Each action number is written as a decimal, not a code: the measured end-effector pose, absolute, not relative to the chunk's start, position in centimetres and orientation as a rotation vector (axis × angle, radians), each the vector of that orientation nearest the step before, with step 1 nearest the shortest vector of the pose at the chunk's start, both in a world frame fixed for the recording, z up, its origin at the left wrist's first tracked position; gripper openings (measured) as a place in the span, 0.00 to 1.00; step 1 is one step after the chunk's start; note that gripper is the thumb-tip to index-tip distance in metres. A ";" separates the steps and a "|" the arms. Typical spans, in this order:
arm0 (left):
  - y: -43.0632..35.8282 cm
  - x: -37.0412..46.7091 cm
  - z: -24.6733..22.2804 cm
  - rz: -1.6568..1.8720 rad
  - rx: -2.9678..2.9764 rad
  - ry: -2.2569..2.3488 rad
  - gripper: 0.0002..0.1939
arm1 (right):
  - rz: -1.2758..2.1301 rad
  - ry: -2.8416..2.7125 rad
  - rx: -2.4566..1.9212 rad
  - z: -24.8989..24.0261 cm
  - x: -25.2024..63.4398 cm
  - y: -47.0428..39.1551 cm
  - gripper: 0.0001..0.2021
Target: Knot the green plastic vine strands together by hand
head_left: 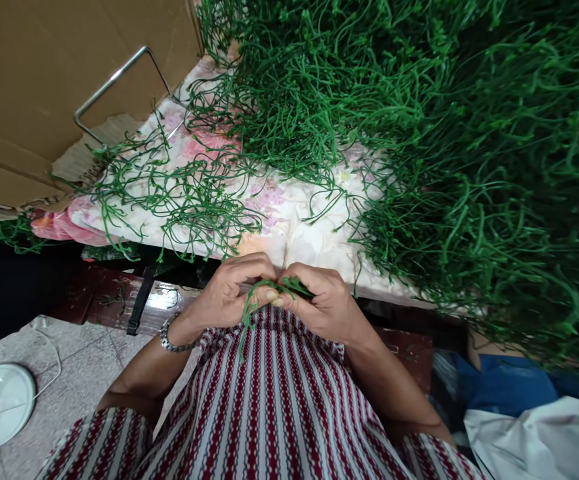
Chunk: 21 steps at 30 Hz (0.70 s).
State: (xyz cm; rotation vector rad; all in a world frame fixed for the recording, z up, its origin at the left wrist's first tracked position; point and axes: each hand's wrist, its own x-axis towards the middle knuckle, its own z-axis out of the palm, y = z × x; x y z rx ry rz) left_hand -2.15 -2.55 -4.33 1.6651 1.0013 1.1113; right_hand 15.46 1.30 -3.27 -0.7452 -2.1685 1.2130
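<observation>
My left hand [229, 290] and my right hand [328, 301] meet at the table's front edge, close before my body. Both are closed, thumbs and fingers pinched together on thin green plastic-looking stems [247, 321]. Some of these stems dangle below my left hand, while others poke out between my right thumb and fingers. My fingers hide the exact spot where the stems meet. Just beyond my hands lies a loose scatter of similar branched green stems [194, 203] on a flower-patterned cloth [314, 243].
A large heap of green stems [369, 87] covers the back and right. At the left stands a cardboard box [69, 60] with a bent metal wire frame [114, 79] before it. A white round object [2, 407] is at lower left, and white fabric [544, 437] lies at lower right.
</observation>
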 end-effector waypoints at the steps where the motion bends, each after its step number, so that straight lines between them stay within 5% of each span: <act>1: -2.5 -2.2 -4.2 1.067 1.683 0.968 0.09 | 1.198 -2.219 -0.704 -3.2 15.5 1.4 0.09; 6: -2.4 -2.2 -4.0 0.984 1.708 0.813 0.17 | 1.190 -2.412 -0.448 -3.3 15.7 1.8 0.10; 21: -4.3 -1.0 -6.2 1.115 1.126 0.850 0.17 | 1.451 -2.196 -0.335 -4.0 15.1 2.0 0.13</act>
